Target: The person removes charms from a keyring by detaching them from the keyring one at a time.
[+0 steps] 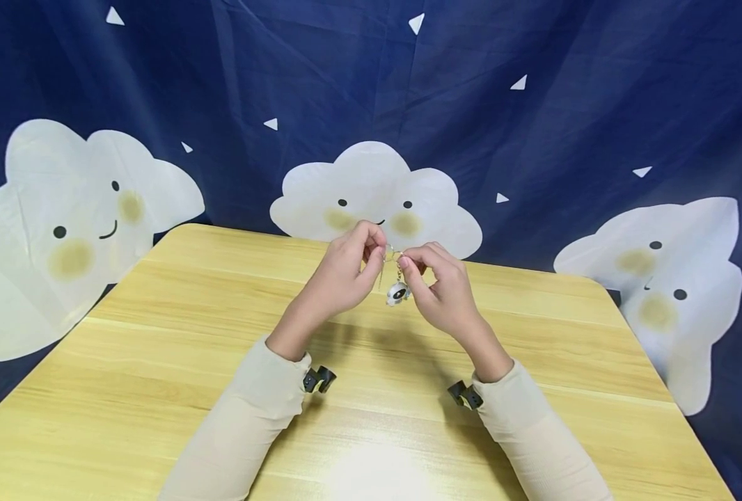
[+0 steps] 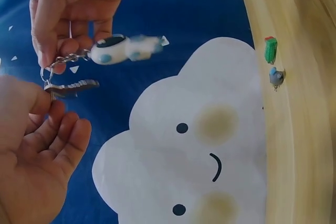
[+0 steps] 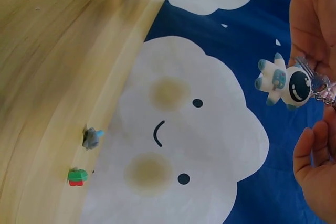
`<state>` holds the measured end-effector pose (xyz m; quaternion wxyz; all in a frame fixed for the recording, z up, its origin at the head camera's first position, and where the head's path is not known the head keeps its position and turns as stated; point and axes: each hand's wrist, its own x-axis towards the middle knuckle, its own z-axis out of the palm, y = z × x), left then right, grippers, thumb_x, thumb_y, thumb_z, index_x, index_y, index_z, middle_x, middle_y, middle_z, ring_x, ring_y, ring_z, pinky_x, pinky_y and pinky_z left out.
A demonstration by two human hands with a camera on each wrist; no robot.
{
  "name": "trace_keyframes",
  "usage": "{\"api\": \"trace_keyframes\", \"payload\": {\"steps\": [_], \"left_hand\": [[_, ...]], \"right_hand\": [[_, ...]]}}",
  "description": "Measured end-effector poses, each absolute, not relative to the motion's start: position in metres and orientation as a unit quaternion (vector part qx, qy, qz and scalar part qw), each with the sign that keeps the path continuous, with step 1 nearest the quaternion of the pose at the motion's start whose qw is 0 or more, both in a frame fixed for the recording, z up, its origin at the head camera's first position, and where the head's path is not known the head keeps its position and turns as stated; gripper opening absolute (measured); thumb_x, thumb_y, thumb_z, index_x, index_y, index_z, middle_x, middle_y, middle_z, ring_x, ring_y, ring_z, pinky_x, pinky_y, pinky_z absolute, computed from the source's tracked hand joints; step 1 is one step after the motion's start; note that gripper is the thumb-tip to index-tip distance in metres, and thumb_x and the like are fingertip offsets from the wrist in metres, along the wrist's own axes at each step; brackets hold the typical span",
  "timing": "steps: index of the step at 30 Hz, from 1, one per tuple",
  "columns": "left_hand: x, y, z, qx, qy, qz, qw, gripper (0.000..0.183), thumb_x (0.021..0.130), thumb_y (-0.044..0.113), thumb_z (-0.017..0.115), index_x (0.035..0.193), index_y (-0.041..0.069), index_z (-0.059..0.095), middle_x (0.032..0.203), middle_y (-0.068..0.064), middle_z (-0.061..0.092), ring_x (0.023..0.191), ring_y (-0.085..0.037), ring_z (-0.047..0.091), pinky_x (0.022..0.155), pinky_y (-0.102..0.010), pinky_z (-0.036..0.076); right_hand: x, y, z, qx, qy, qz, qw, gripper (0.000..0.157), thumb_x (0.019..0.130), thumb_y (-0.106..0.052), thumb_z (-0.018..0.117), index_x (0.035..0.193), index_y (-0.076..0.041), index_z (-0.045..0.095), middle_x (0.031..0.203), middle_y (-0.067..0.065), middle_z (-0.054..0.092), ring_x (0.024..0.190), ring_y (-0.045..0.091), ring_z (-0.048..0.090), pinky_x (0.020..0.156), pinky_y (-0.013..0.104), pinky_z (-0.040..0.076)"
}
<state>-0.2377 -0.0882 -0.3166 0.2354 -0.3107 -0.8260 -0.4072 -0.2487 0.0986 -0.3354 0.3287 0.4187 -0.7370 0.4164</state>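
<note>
Near the table's back edge both hands meet in the air over a small astronaut keychain (image 1: 398, 293). It is white with light blue parts and a dark visor, and hangs by a chain (image 2: 71, 59). My right hand (image 1: 443, 285) pinches the metal ring at the chain's top. My left hand (image 1: 349, 271) pinches metal right beside it, thumb against index finger. A thin serrated key (image 2: 76, 87) hangs next to the left fingertips in the left wrist view. Fingers hide where key and rings join. In the right wrist view the astronaut's visor faces the camera.
Two small items stand on the wooden table (image 1: 220, 362) near its back edge: a green and red one (image 2: 270, 50) and a grey one with blue (image 3: 91, 138). The hands hide both in the head view. A blue cloud-print curtain (image 1: 371, 69) hangs behind the table.
</note>
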Motion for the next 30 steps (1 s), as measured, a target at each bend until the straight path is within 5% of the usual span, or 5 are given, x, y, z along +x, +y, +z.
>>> {"api": "trace_keyframes", "payload": {"steps": [6,30], "left_hand": [[-0.2393,-0.0878,-0.3189,-0.328,-0.842,-0.376,0.207,0.003,0.093,0.007,0.042,0.096,0.008,0.042,0.077,-0.002,0.043,0.072,-0.015,0.042,0.063,-0.027,0.038],[-0.2394,-0.0857,-0.3209,-0.336,-0.857,-0.33,0.209,0.009,0.084,0.008,0.043,0.092,0.009,0.039,0.078,-0.001,0.04,0.073,-0.015,0.04,0.065,-0.028,0.037]], "right_hand": [[-0.2476,0.1005,-0.3329,0.422,-0.732,0.423,0.327,0.009,0.091,-0.005,0.058,0.088,-0.005,0.066,0.075,-0.002,0.056,0.07,0.01,0.049,0.062,0.022,0.04],[-0.2459,0.1016,-0.3303,0.431,-0.734,0.412,0.324,0.011,0.091,-0.01,0.057,0.084,-0.006,0.065,0.074,-0.003,0.056,0.07,0.01,0.05,0.061,0.021,0.04]]}}
